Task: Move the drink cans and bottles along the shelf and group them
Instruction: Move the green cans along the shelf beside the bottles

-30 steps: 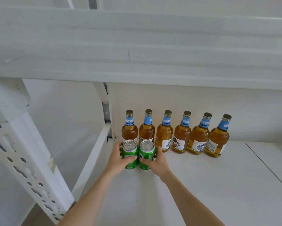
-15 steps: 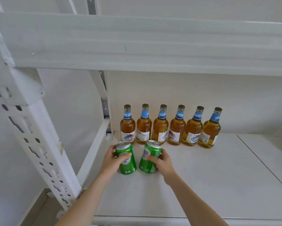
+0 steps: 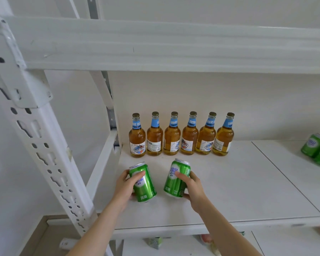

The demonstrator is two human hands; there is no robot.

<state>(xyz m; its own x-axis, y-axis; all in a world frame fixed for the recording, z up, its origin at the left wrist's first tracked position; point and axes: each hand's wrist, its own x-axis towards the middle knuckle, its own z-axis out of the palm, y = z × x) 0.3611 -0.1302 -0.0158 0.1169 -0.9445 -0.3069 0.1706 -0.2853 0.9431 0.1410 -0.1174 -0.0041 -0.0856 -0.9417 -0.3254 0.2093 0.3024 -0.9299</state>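
Note:
Two green cans sit near the front left of the white shelf (image 3: 238, 182). My left hand (image 3: 125, 187) grips the left green can (image 3: 143, 183), which tilts slightly. My right hand (image 3: 193, 189) grips the right green can (image 3: 176, 179), also tilted. The two cans are apart, with a gap between them. Behind them, several amber bottles (image 3: 181, 135) with blue neck labels stand in a row against the back wall.
More green cans (image 3: 318, 151) are at the right edge of the shelf. A perforated white upright post (image 3: 42, 145) stands at the left. The shelf board above (image 3: 174, 47) hangs low overhead. Small packets (image 3: 155, 242) lie on the lower shelf.
Both hands have drawn the two green cans away from the bottle row toward the shelf's front edge, and the cans have spread apart. The view has pulled back.

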